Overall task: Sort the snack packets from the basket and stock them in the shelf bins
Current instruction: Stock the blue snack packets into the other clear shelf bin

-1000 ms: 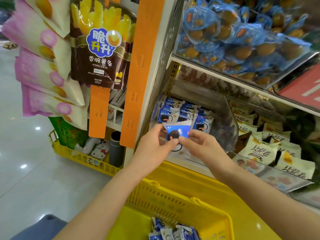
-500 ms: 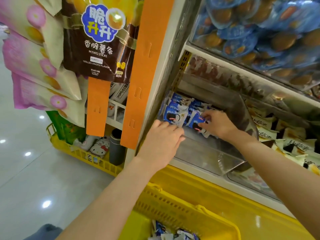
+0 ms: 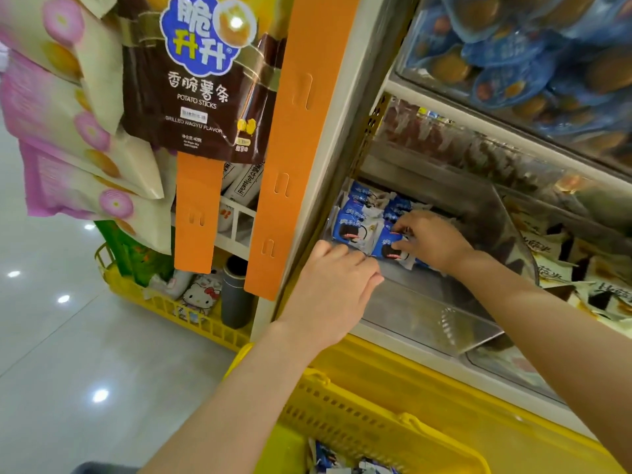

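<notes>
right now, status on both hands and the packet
Right hand pinches blue packet in clear bin. Left hand open at bin's front edge. More packets in basket. Nothing blocking.

Bright, even overhead store light. Ceiling lamps mirror as white spots on the glossy floor (image 3: 51,354). Hot glare patch on the potato-stick bag (image 3: 191,80), by its logo. Pale sheen and faint reflections across the front wall of the clear bin (image 3: 427,313). Shelf recess behind it dimmer; blue packets (image 3: 355,230) inside still legible. Left hand (image 3: 335,289) and right hand (image 3: 434,241) evenly lit. Wide-angle bend: orange strip (image 3: 301,131) leans and bows toward the frame edge. Blue-wrapped snacks (image 3: 530,56) upper right soft, smeared.
</notes>
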A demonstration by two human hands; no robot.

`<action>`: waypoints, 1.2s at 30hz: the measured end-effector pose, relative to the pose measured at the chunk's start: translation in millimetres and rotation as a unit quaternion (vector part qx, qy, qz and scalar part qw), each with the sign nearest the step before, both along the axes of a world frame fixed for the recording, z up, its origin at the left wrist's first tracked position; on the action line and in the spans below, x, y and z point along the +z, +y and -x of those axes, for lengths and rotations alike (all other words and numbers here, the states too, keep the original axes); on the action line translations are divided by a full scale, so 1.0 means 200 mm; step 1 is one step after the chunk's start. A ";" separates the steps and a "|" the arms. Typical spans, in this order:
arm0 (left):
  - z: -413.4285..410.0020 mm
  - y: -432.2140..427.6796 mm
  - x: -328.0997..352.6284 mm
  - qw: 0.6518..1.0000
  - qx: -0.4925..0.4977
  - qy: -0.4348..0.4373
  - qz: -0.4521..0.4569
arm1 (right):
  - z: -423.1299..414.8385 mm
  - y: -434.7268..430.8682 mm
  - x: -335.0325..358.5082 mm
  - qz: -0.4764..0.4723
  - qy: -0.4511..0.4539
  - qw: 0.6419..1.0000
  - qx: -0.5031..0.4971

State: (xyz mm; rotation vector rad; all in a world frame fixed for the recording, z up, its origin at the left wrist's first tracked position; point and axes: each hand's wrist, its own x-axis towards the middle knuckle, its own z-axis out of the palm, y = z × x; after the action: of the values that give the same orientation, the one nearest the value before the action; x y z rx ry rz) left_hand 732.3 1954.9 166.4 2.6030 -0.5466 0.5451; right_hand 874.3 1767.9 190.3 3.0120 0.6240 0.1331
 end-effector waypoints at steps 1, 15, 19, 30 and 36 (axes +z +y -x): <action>0.01 0.00 0.00 1.000 -0.001 0.000 -0.001 | 0.01 0.00 0.01 0.004 0.002 1.000 -0.002; 0.05 -0.03 0.00 0.999 0.017 0.043 0.001 | 0.83 -0.15 -0.02 -0.151 -0.033 0.988 0.010; 0.16 -0.07 -0.03 1.000 0.008 0.019 0.012 | 0.97 -0.27 -0.08 -0.188 -0.083 0.978 0.022; 0.52 -0.28 -0.64 0.978 -0.007 0.206 -0.004 | 1.25 -0.43 -0.66 -0.239 -0.040 0.969 -0.042; 0.67 -0.37 -1.13 0.918 0.016 0.397 0.011 | 1.36 -0.45 -1.20 -0.161 0.259 0.938 -0.166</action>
State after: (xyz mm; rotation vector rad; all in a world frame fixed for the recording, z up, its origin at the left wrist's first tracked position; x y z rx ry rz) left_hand 598.9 1880.9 -59.7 2.5168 -0.2121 -0.4992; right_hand 601.5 1677.5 -49.3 3.4255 0.1015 -0.6585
